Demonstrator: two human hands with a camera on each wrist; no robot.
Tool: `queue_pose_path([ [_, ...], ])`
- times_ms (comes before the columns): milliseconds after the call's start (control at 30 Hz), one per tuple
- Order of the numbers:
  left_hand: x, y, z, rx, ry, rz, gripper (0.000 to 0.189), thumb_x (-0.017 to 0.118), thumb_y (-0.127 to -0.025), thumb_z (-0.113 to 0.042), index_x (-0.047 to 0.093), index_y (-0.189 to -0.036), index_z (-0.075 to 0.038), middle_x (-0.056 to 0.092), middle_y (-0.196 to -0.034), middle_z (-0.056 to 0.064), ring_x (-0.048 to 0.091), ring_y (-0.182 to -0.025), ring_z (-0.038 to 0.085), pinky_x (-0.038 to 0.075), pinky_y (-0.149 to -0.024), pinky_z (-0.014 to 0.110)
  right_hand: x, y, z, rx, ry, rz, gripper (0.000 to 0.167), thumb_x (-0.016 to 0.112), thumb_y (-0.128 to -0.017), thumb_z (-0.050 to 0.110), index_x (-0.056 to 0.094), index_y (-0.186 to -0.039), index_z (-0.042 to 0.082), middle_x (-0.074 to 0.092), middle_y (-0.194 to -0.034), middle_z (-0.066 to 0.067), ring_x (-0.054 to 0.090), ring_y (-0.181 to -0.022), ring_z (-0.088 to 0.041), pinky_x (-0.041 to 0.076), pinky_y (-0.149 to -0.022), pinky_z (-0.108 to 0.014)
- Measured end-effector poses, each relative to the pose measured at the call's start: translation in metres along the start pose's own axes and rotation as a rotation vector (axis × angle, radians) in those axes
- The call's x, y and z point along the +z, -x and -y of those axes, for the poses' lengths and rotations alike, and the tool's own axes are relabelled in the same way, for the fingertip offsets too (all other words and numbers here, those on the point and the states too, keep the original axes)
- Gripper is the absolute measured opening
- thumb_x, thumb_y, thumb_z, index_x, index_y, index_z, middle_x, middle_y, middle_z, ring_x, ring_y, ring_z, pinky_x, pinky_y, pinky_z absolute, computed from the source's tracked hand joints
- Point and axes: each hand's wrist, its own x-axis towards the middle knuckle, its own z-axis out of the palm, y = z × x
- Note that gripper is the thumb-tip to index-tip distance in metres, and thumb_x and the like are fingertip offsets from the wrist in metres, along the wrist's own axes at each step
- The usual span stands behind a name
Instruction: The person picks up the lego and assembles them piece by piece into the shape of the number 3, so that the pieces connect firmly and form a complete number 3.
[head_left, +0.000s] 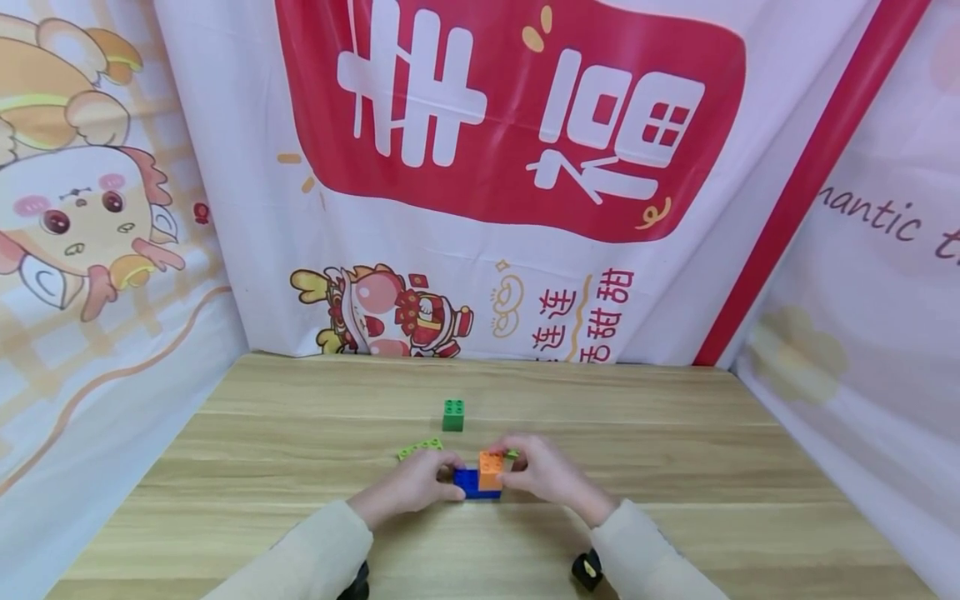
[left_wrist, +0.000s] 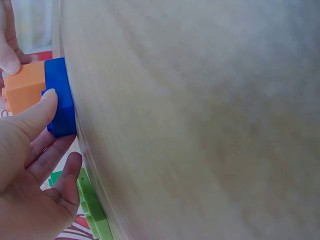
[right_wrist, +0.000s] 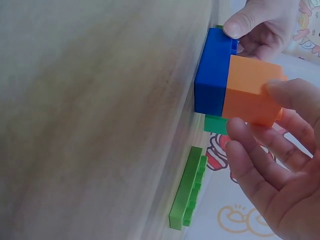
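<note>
A blue toy brick lies low on the wooden table, longer than it is tall. On its right end sits an orange block, studs up and flush against the blue one in the right wrist view. My left hand pinches the blue brick's left end, thumb on the near side. My right hand grips the orange block between thumb and fingers; its lower fingers stand away from the block.
A green block stands farther back on the table. Light-green flat bricks lie beyond the hands: one brick by the left hand, another brick by the right. Printed cloths hang at the back and sides.
</note>
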Motion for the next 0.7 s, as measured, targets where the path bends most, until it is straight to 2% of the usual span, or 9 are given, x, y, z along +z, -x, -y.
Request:
queue_pose_path([
  [267, 0.0007, -0.0004, 0.0009, 0.0, 0.001, 0.001, 0.03, 0.072, -0.081, -0.025, 0.065, -0.107, -0.013, 0.063, -0.105, 0.001, 0.057, -0.099, 0.021, 0.045, -0.086, 0.044, 0.002, 0.0004, -0.0034, -0.026, -0.038, -0.015, 0.031, 0.071, -0.08, 0.009, 0.065, -0.11, 0.012, 0.061, -0.106, -0.002, 0.056, -0.068, -0.014, 0.049, -0.058, -0.024],
  [700, -0.0005, 0.0014, -0.0005, 0.023, -0.003, -0.012, 0.029, 0.073, -0.08, -0.022, 0.065, -0.106, -0.011, 0.063, -0.103, 0.002, 0.057, -0.098, 0.022, 0.045, -0.085, 0.044, 0.0017, 0.0007, -0.0067, -0.013, -0.09, -0.002, 0.033, 0.071, -0.081, 0.012, 0.063, -0.113, 0.013, 0.06, -0.11, -0.003, 0.057, -0.072, -0.013, 0.05, -0.062, -0.025],
])
